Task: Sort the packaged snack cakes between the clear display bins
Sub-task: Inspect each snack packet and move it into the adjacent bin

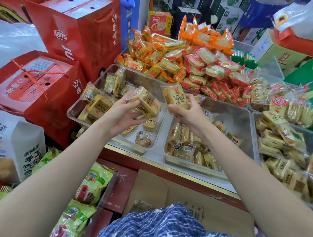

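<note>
Blue checked fabric (173,227) fills the foreground as both hands work above the clear bins. Left hand (123,114) grips a stack of snack cakes (146,103) over the left bin (92,83), long axis slanting right; right hand (187,111) pinches one upright cake (175,97) over the middle bin (240,116).

Cramped shop corner w/ even indoor light: tall red paper gift bags with rope handles (73,30) stacked left, green printed cartons (312,76) right, flattened brown cardboard box (198,203) below a gold-trimmed red counter edge (149,159).
</note>
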Tool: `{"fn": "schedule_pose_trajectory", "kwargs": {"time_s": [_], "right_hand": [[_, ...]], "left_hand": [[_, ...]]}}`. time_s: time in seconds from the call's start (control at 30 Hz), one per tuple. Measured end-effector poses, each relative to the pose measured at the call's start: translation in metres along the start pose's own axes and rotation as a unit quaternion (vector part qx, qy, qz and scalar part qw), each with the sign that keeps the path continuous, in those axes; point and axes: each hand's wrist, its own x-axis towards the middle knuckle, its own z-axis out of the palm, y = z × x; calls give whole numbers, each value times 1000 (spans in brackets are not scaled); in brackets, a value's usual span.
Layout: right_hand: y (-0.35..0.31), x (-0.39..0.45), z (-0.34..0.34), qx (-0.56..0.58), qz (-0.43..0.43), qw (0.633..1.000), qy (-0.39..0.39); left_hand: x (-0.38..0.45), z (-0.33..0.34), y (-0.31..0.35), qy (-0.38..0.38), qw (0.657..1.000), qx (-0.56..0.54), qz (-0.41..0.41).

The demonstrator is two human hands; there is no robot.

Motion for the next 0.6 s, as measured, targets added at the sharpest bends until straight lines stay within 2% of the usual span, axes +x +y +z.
{"fn": "schedule_pose_trajectory", "kwargs": {"time_s": [0.13, 0.23, 0.3, 0.43, 0.6], "right_hand": [[0, -5, -3, 50, -17, 998, 14], [0, -7, -7, 89, -21, 996, 20], [2, -8, -11, 120, -23, 992, 15], [7, -8, -15, 62, -32, 997, 30], [9, -8, -24, 4, -33, 996, 77]], "left_hand": [[1, 7, -4, -21, 997, -61, -31], [3, 11, -7, -6, 995, -37, -92], [4, 14, -7, 7, 995, -14, -101], [4, 21, -9, 44, 992, 94, -74], [5, 19, -10, 77, 970, 228, -13]]}}
